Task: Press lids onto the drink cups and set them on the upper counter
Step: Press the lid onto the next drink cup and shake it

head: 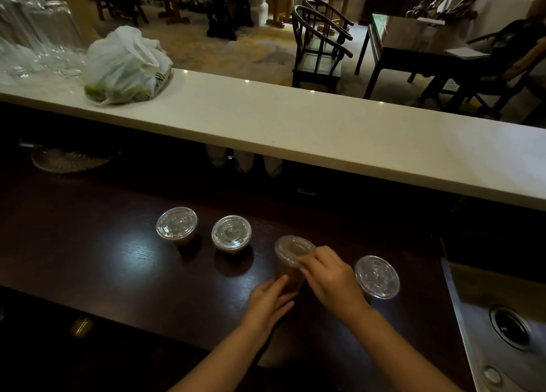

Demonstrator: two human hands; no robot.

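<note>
Several clear plastic drink cups with brown drink stand in a row on the dark lower counter (118, 261). The two on the left (176, 224) (231, 233) and the one on the right (377, 276) carry clear lids. The third cup (288, 270) stands between my hands. My left hand (270, 301) grips its side near the base. My right hand (331, 276) lies over the near edge of its lid (292, 248), fingers on the rim. The white upper counter (295, 119) runs across behind the cups.
A white plastic bag with green fruit (127, 66) and upturned glasses (38, 34) sit on the upper counter's left end. A steel sink (502, 326) lies at the right. A glass dish (68, 161) and stacked cups (245, 161) sit under the ledge. Chairs stand beyond.
</note>
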